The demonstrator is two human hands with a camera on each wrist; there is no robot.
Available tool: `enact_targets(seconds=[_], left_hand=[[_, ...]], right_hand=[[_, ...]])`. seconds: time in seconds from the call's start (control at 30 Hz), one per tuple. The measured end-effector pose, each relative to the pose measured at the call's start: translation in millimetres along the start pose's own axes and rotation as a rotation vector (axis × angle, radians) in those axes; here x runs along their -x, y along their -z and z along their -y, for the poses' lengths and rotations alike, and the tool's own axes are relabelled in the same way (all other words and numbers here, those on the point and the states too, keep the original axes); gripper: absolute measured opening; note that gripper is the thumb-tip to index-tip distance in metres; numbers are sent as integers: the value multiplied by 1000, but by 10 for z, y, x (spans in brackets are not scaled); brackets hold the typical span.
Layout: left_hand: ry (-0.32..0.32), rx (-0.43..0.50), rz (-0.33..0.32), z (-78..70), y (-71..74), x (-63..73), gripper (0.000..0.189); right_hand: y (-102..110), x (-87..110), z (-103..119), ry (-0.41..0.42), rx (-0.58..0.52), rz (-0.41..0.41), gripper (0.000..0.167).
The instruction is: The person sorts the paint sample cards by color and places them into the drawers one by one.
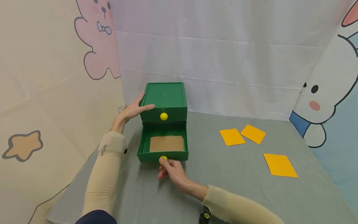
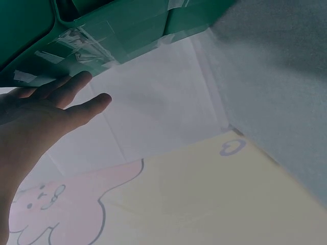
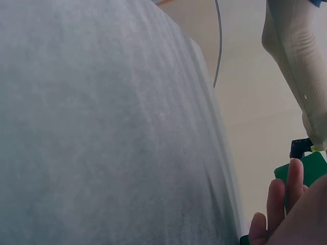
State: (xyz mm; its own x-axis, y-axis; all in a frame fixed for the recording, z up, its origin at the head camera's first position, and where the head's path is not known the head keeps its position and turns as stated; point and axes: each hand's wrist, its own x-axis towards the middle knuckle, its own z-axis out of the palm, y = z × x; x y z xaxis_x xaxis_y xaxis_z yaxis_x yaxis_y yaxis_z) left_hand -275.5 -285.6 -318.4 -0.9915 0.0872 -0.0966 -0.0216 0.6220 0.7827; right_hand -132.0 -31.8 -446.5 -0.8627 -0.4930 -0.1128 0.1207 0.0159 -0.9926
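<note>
I have the right hand (image 1: 176, 174) pinching the yellow knob (image 1: 162, 160) of the pulled-out lower drawer (image 1: 179, 156), just beyond it; the left hand (image 1: 133, 110) is spread against the left side of the green cabinet (image 1: 165, 95). Brown cardboard (image 1: 166, 144) lies inside that drawer, below the closed upper drawer (image 1: 177, 114). On the counter (image 1: 223, 186), to the right, I see three orange cards (image 1: 280, 165).

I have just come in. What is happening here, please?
A person is working with a green drawer unit. The right hand pinches the yellow knob of the lower drawer, which stands open with brown sheets inside. The left hand touches the unit's left side; the upper drawer is closed. Three orange squares lie on the table to the right.
</note>
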Motion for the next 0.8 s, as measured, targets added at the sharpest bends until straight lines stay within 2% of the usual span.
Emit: enact_targets(seconds=[0.2,0.3,0.43,0.53,0.67,0.8], left_hand=[[-2,-4,-3,-13,19,2,103],[-5,-5,-2,-23,20,12,102],[-6,4,18,-204,16,172,97],[-1,11,26,-234,18,193,95],[6,5,11,-42,13,25,98],[4,-5,8,2,-1,-4,99]], right_hand=[[-11,-27,-1,48,88,-21,48],[-27,33,136,59,118,-24,47],[-41,112,318,72,130,-32,43],[-39,96,348,74,125,-48,42],[-33,48,384,62,126,-75,42],[-9,-66,320,58,135,-92,40]])
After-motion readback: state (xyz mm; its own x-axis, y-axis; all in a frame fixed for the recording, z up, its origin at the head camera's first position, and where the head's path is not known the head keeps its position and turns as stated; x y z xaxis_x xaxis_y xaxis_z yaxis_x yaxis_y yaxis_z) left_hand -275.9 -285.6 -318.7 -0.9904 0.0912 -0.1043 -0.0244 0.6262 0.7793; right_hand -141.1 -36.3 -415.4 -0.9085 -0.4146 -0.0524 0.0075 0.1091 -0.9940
